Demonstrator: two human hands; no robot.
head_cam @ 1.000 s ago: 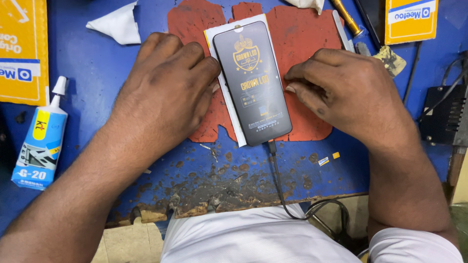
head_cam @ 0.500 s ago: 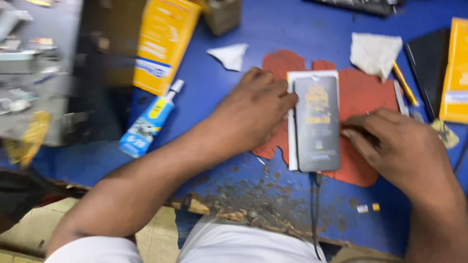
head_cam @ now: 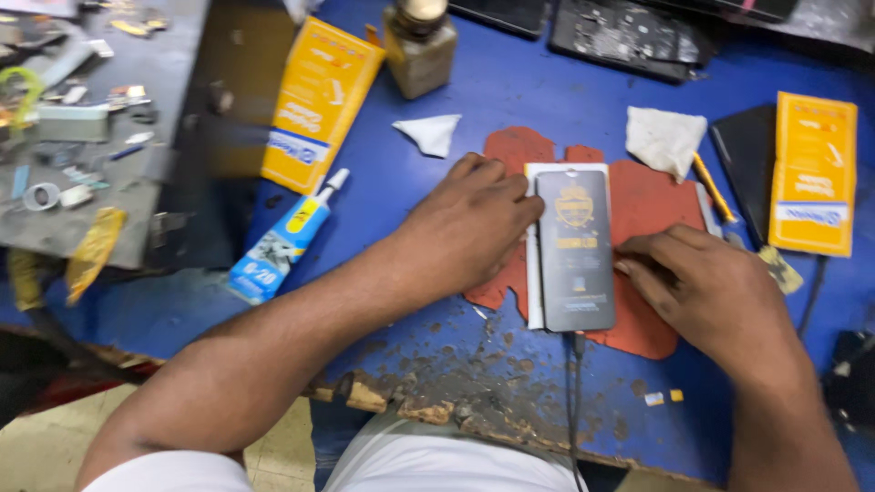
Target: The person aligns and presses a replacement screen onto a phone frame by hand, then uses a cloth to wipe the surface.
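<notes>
Phone flat on red mat between hands; left hand pressing left edge, right hand fingertips touching right edge.

My left grip covers the phone's left edge, my right grip its right edge. The clutter at far left is blurred; the cable runs off the bottom.

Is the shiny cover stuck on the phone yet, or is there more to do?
Already done: the phone lies on the red mat, a cable plugged into its bottom end. In hand: the left hand and right hand press its two sides. Left: the printed film and the white backing showing at its edge look not yet peeled off.
</notes>
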